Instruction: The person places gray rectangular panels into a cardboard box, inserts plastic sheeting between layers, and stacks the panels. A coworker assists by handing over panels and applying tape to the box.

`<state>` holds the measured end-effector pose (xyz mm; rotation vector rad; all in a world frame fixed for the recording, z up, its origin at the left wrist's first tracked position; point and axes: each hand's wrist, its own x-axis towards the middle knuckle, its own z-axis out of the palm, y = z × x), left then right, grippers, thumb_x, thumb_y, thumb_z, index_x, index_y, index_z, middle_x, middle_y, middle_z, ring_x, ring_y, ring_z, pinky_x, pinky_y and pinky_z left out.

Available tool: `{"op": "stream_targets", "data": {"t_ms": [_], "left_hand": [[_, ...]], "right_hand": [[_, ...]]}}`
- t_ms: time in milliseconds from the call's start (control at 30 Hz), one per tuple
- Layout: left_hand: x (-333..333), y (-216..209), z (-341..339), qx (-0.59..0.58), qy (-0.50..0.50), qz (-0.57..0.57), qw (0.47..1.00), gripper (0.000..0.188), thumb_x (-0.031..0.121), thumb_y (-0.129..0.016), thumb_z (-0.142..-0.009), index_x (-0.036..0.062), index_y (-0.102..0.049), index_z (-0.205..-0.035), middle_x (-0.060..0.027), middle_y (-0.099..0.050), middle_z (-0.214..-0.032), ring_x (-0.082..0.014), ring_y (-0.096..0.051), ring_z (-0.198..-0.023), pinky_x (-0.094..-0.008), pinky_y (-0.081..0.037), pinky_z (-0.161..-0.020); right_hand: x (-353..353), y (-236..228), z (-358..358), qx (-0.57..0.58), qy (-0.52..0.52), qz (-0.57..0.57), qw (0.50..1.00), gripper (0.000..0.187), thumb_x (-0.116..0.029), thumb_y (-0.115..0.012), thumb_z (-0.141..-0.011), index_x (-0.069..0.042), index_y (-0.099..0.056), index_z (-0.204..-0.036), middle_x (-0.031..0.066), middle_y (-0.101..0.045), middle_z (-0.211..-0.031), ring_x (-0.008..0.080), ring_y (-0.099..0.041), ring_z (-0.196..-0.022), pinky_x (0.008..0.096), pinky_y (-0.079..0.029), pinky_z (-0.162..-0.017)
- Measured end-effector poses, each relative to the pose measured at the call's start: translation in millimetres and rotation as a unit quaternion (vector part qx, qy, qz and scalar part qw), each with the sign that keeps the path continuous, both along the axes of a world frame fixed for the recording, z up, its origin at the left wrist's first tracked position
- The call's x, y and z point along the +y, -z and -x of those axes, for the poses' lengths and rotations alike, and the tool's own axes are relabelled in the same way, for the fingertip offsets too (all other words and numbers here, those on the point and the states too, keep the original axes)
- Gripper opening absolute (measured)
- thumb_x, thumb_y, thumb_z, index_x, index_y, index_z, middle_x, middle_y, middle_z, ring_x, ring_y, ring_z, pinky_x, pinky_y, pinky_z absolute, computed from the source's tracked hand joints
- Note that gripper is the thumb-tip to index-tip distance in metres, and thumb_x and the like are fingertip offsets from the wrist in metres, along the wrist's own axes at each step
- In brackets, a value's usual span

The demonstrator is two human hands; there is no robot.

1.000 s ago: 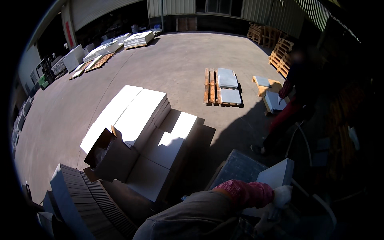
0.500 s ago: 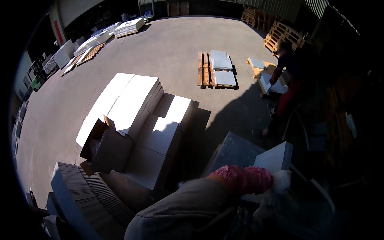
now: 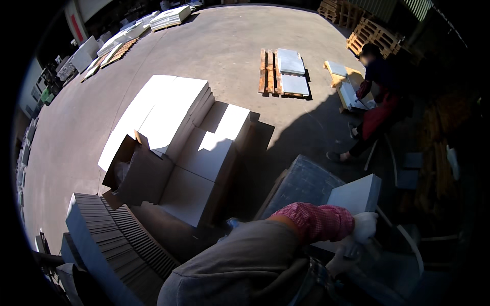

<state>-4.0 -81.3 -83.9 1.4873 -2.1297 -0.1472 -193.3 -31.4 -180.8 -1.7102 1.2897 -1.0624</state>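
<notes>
My left hand (image 3: 364, 227), in a white glove below a pink checked sleeve cover, is at the near right edge of a pale slab (image 3: 352, 196). Its fingers look curled, but what they grip is in shadow. Just below, my right hand (image 3: 341, 261) is closed round something greyish that I cannot make out. The slab rests beside a larger dark, film-like flat surface (image 3: 306, 183). My left arm hides part of the slab.
White slabs are stacked (image 3: 153, 112) on the left, with an open cardboard box (image 3: 138, 173) against them. A row of upright tiles (image 3: 109, 239) stands nearer. Ahead are a pallet with grey slabs (image 3: 293, 84) and a co-worker (image 3: 380, 92) bending over another pallet.
The view has tilted down slightly, so the scene sits higher. My left hand stays by the slab's edge, while my right hand shows more clearly. The co-worker's arms have moved a little.
</notes>
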Motion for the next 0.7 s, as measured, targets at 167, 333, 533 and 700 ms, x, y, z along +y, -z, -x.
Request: {"op": "stream_targets", "data": {"t_ms": [167, 333, 533, 700], "left_hand": [[-4, 6, 1, 0.0, -0.004, 0.02, 1.0, 0.036, 0.037, -0.06, -0.089, 0.0113, -0.08, -0.073, -0.0087, -0.076, -0.082, -0.0292, -0.07, -0.092, -0.0484, -0.038, -0.114], [-13, 19, 1, -0.041, -0.023, 0.031, 0.998, 0.036, 0.044, -0.058, -0.089, 0.018, -0.082, -0.082, -0.0057, -0.077, -0.084, -0.0263, -0.07, -0.091, -0.0437, -0.039, -0.109], [-15, 19, 4, -0.02, -0.014, 0.061, 0.998, 0.036, 0.043, -0.06, -0.086, 0.0149, -0.08, -0.075, -0.0068, -0.075, -0.078, -0.0285, -0.068, -0.086, -0.045, -0.042, -0.106], [-12, 20, 2, 0.01, -0.008, 0.101, 0.995, 0.033, 0.038, -0.064, -0.082, 0.0112, -0.076, -0.066, -0.0076, -0.072, -0.071, -0.031, -0.067, -0.08, -0.047, -0.045, -0.1]], "right_hand": [[-2, 11, -3, -0.037, 0.011, 0.026, 0.999, 0.078, -0.019, -0.082, -0.081, 0.004, -0.043, -0.144, 0.0164, -0.057, -0.134, 0.0268, -0.057, -0.121, 0.0398, -0.046, -0.104], [9, -3, -13, -0.06, 0.023, -0.02, 0.998, 0.083, -0.018, -0.082, -0.082, 0.004, -0.04, -0.149, 0.0183, -0.055, -0.14, 0.0286, -0.056, -0.127, 0.0396, -0.045, -0.109], [6, -5, -12, -0.096, 0.005, 0.009, 0.995, 0.092, -0.012, -0.081, -0.081, 0.001, -0.031, -0.157, 0.0179, -0.047, -0.15, 0.0302, -0.05, -0.136, 0.0412, -0.04, -0.115], [13, -6, -17, -0.144, -0.003, 0.003, 0.99, 0.101, -0.01, -0.081, -0.081, -0.006, -0.022, -0.163, 0.0183, -0.039, -0.158, 0.0303, -0.043, -0.144, 0.0469, -0.034, -0.121]]}}
